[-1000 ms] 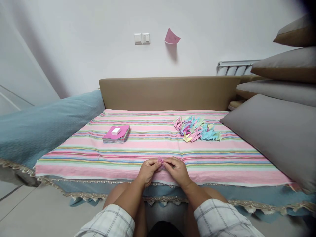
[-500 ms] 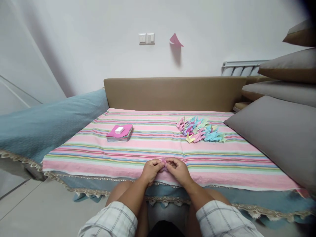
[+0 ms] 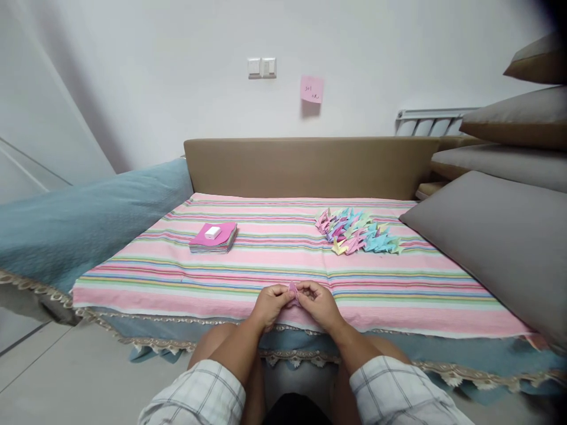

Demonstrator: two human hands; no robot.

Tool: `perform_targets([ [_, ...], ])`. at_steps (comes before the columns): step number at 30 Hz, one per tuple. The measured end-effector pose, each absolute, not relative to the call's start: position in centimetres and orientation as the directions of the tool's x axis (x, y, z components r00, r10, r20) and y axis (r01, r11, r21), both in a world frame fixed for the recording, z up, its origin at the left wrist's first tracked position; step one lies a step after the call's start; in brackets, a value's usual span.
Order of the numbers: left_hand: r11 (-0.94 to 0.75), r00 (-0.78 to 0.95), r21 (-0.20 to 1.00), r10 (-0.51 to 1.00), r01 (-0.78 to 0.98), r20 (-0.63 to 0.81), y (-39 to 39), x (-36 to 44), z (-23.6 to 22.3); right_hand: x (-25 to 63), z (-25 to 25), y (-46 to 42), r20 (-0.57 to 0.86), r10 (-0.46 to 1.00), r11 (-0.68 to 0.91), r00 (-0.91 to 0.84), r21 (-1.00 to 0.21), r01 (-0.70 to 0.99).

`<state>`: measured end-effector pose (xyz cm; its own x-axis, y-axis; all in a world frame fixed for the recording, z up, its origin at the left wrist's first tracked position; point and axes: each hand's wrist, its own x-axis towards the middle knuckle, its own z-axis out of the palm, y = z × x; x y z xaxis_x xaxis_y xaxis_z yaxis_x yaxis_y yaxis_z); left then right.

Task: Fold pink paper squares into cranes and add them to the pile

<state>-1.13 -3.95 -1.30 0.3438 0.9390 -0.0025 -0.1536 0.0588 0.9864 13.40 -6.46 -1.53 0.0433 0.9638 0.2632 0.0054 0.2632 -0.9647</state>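
Between my two hands is a small folded piece of pink origami paper (image 3: 293, 290), pinched from both sides just above the front edge of the striped cloth. My left hand (image 3: 271, 304) has thumb and forefinger closed on its left side. On the right side, the thumb and fingers of my right hand (image 3: 318, 302) are closed on it too. The paper's lower part is partly hidden by my thumbs. Beyond my right hand lies a cluster of folded paper cranes (image 3: 354, 231) in pink, blue, yellow and purple.
A stack of square paper (image 3: 210, 243) with a small white block (image 3: 212, 232) on top sits at the left of the striped cloth (image 3: 266, 260). Grey cushions (image 3: 491, 236) pile up at the right. A pink sticky note (image 3: 312, 88) hangs on the wall.
The pink note on the wall, curled up before, now hangs flatter with writing showing. My hands keep their pinch on the pink paper with hardly any movement.
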Motion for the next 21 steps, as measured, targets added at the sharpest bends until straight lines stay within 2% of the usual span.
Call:
perform_targets([
  [12, 0.142, 0.440, 0.972, 0.897, -0.187, -0.046, -4.3, -1.2, -0.5, 13.6, -1.3, -6.7, 0.274, 0.962, 0.273, -0.020, -0.961, -0.042],
  [21, 0.053, 0.406, 0.992, 0.914, -0.111, -0.003, -4.1, -1.3, -0.2, 13.5, -1.2, -6.8, 0.305, 0.951, 0.305, 0.039, -0.952, 0.012],
])
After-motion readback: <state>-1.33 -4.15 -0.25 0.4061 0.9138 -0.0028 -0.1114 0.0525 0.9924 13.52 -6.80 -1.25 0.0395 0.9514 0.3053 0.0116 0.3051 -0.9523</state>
